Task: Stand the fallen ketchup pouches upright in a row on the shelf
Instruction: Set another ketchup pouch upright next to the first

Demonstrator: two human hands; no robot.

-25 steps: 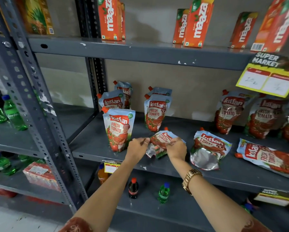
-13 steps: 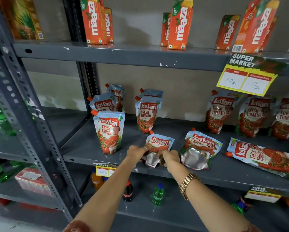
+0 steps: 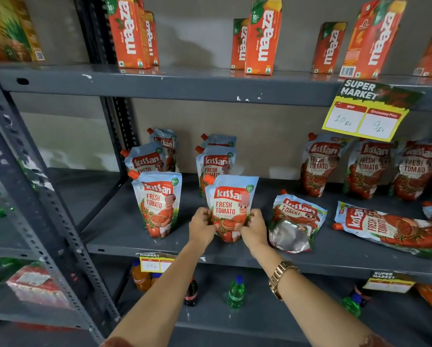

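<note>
I see both arms reach forward to the middle shelf [image 3: 114, 229]. My left hand [image 3: 201, 227] and right hand [image 3: 256, 230] pinch the low sides of one pouch [image 3: 231, 209]. It stands up near the front edge. I count eight pouches standing, this one too. Two pouches lie flat on the right: one [image 3: 296, 222] just beside my right hand, one [image 3: 390, 227] farther right.

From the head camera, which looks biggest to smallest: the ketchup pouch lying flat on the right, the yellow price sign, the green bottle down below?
1. Flat ketchup pouch
2. Yellow price sign, nearly as large; the wide-angle lens stretches things near the edge, so this order is unsure.
3. Green bottle, clearly smallest.
</note>
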